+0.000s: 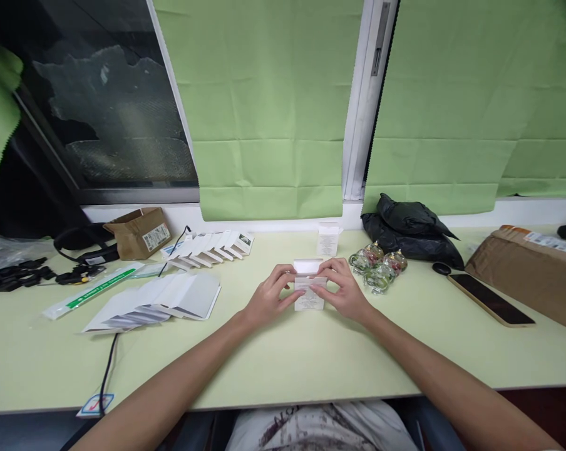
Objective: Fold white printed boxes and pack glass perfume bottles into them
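Observation:
A small white carton [308,289] stands on the pale green table [283,363] with its top flap lifted. My left hand [270,297] grips its left side and my right hand [342,289] grips its right side, fingertips at the upper edge. Just to the right lie several small glass bottles [378,265] with coloured contents. A second white carton [328,239] stands behind, near the window sill.
Flat white box blanks [163,302] and a fanned row of folded cartons [212,245] lie to the left, with a brown box [139,233], cables and black clips. A phone [490,299], brown parcel [531,269] and black bag [412,233] sit to the right.

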Demonstrator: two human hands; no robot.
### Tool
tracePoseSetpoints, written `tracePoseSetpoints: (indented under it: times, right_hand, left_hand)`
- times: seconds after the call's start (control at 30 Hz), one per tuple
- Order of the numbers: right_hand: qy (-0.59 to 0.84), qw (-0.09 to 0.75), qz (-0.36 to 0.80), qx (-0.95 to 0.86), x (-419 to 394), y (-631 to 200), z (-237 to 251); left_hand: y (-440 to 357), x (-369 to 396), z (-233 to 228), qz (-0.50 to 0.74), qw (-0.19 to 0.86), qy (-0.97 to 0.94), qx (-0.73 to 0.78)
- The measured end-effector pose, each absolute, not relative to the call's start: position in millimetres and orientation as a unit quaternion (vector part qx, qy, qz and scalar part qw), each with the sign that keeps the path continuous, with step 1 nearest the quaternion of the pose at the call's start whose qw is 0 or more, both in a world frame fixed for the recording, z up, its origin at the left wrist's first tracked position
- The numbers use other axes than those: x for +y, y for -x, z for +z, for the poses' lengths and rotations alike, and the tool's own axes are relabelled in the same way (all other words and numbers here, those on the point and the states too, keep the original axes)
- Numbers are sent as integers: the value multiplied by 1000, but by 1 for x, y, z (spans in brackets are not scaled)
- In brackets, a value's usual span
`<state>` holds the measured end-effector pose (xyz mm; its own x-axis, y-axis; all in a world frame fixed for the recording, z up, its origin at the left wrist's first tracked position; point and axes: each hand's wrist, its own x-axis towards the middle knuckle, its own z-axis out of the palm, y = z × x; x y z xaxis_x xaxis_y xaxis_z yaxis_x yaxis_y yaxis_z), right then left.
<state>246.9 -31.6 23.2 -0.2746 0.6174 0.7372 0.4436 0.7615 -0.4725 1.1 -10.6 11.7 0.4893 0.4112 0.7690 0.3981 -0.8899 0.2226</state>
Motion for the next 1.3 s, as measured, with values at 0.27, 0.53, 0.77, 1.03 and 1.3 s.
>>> tracePoseSetpoints:
  times: [0.27, 0.53, 0.77, 1.03, 1.3]
  right_hand:
    - [337, 504, 70, -792, -29, -245, 21]
    - [335, 492, 93, -798, -33, -244, 24]
    - [355, 561, 95, -742, -37, -236, 18]
    - [354, 538, 61, -763, -38, -240, 22]
    - [340, 532, 43, -774, -32, -243, 18]
  left_hand:
    - [-1, -10, 10, 454, -3, -858, 239]
    - [0, -8, 11, 461, 19, -856, 231]
    - [3, -5, 7, 443, -13, -866, 231]
    - [6, -7, 11, 426, -17, -863, 273]
    - [1, -9, 13, 488, 62, -827, 274]
